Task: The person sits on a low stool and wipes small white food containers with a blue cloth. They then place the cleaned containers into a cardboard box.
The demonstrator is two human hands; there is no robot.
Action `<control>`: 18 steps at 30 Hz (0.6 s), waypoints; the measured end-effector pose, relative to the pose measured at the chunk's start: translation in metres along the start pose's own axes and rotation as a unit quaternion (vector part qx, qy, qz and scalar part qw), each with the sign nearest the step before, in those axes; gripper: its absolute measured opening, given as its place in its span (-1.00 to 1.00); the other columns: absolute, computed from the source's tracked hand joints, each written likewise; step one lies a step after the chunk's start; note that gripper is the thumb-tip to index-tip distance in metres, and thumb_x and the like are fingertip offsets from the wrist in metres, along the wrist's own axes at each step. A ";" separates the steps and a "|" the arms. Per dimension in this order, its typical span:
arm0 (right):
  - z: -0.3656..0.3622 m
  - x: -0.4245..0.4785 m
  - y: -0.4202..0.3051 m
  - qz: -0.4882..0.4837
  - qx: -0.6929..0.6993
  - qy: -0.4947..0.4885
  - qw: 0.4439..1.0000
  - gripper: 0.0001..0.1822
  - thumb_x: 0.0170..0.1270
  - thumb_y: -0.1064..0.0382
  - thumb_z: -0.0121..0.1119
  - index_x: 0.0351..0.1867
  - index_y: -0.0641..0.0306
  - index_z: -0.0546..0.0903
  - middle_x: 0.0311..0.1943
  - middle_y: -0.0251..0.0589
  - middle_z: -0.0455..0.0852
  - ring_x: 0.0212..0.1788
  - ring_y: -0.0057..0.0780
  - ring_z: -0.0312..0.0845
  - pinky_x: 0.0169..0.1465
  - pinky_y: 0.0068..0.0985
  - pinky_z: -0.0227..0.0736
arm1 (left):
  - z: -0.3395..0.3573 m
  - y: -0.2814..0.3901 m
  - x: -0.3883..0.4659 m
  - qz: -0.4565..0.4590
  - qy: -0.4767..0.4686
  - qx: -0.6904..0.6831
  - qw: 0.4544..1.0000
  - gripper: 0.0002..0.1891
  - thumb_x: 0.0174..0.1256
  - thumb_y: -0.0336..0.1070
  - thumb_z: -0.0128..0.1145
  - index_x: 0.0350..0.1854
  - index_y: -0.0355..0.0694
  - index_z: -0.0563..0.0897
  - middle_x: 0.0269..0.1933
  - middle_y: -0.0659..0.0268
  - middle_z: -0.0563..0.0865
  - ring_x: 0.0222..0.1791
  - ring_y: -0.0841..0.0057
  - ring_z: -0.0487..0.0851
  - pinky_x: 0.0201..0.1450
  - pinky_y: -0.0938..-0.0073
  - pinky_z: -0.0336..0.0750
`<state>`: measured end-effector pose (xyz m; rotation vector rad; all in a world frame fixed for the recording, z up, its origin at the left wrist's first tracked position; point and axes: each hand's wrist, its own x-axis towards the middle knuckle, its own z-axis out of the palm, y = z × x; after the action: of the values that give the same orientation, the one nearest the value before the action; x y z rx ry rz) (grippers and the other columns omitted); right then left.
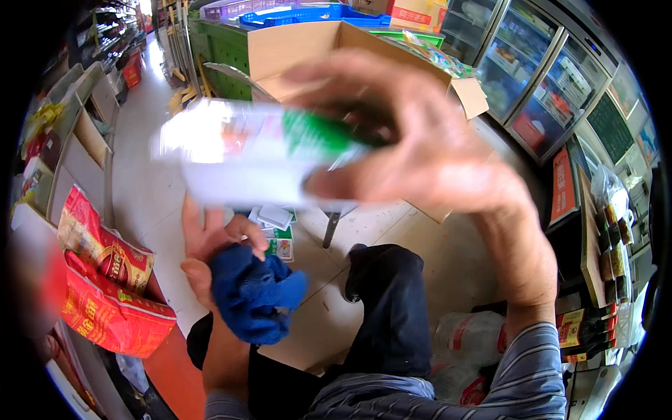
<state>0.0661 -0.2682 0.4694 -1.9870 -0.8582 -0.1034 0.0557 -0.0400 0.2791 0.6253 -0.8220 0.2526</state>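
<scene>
My right hand [420,142] grips the right end of a white box with a green patch [247,152], raised close to the camera and blurred by motion. Below the box's left part is my left hand [210,241], palm up with its fingers partly spread. A bunched blue cloth [257,294] lies against this palm and wrist, its hold partly hidden. Under the box, beyond the cloth, several white and green packs [278,231] lie low down. Behind my right hand stands an open cardboard box [294,50], its inside mostly covered from view.
Red and gold printed bags [115,315] stand at left beside shelving [79,142]. A blue plastic tray [315,17] lies beyond the carton. Glass-door coolers [525,79] stand at back right. Plastic-wrapped goods [467,336] are near my right elbow, and my knee [394,268] is below.
</scene>
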 end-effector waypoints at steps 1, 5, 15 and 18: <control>-0.014 0.003 0.002 0.000 -0.016 0.040 0.999 -0.17 -0.05 -0.04 0.41 0.25 0.46 0.52 0.05 0.18 0.67 0.09 -0.11 0.63 0.20 -0.40 0.49 | 0.007 0.005 0.004 0.007 0.028 0.020 0.999 -0.12 0.53 0.21 0.03 0.57 -0.39 0.03 0.46 -0.23 0.33 -0.26 0.35 0.62 -0.23 0.44 0.59; -0.056 0.024 0.012 0.059 -0.124 0.145 0.980 -0.30 0.05 -0.05 0.34 0.22 0.27 0.59 0.04 -0.01 0.70 0.05 -0.26 0.64 0.17 -0.41 0.50 | -0.008 0.008 0.002 -0.023 0.175 0.065 0.982 -0.35 0.65 0.07 -0.28 0.52 -0.37 0.18 0.41 -0.11 0.44 -0.30 0.42 0.61 -0.37 0.53 0.59; -0.066 0.131 0.182 0.202 -0.345 -0.025 0.916 -0.23 -0.10 -0.12 0.36 0.14 0.37 0.65 0.06 0.11 0.73 0.08 -0.03 0.69 0.07 -0.27 0.58 | -0.069 0.006 0.000 -0.021 0.246 0.166 0.955 -0.51 0.67 -0.10 -0.28 0.38 -0.36 0.42 0.31 -0.08 0.56 -0.45 0.42 0.53 -0.55 0.51 0.55; -0.036 0.154 0.205 0.218 -0.361 -0.051 0.905 -0.27 -0.10 -0.13 0.36 0.11 0.31 0.69 0.03 0.05 0.76 0.08 -0.10 0.70 0.01 -0.30 0.60 | -0.083 0.015 0.000 -0.032 0.238 0.134 0.961 -0.52 0.67 -0.10 -0.27 0.36 -0.34 0.44 0.30 -0.06 0.57 -0.48 0.46 0.49 -0.58 0.52 0.50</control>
<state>0.3150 -0.2802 0.4005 -2.8616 -0.4348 -0.0606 0.0995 0.0220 0.2424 0.8021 -0.3029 0.4405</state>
